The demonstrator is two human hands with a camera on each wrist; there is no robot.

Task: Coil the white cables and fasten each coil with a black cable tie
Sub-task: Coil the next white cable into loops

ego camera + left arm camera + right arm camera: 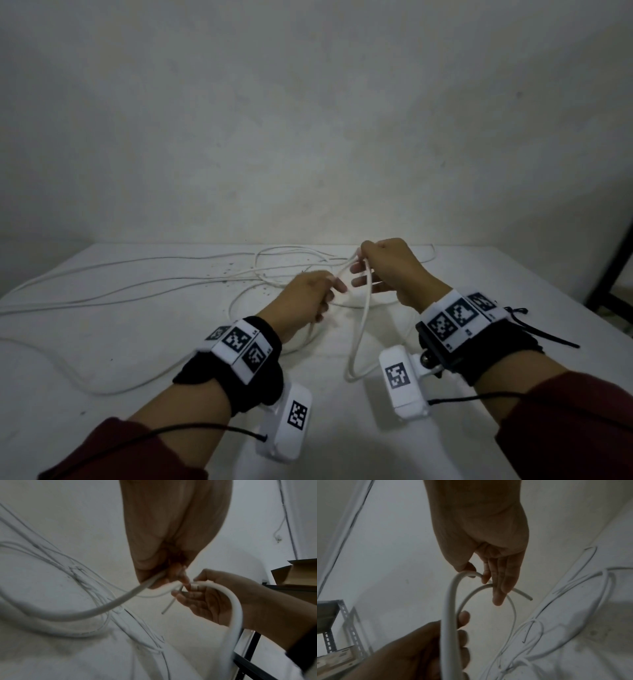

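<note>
A white cable [363, 325] is held above the white table [102, 428] between both hands. My left hand [337, 284] pinches it with curled fingers, and in the left wrist view the cable [120, 601] runs out from under those fingers. My right hand [359, 263], slightly higher, pinches the top of a loop between thumb and index while its other fingers stay straight. The loop [447, 615] hangs down towards me. The cable's cut end [529, 598] sticks out past the right fingers. No cable tie is held in either hand.
Several more loose white cables [137, 284] sprawl over the left and back of the table. A thin black strip [551, 338] lies by my right wristband. A dark frame [613, 267] stands at the right, with a cardboard box [300, 572] on a shelf there.
</note>
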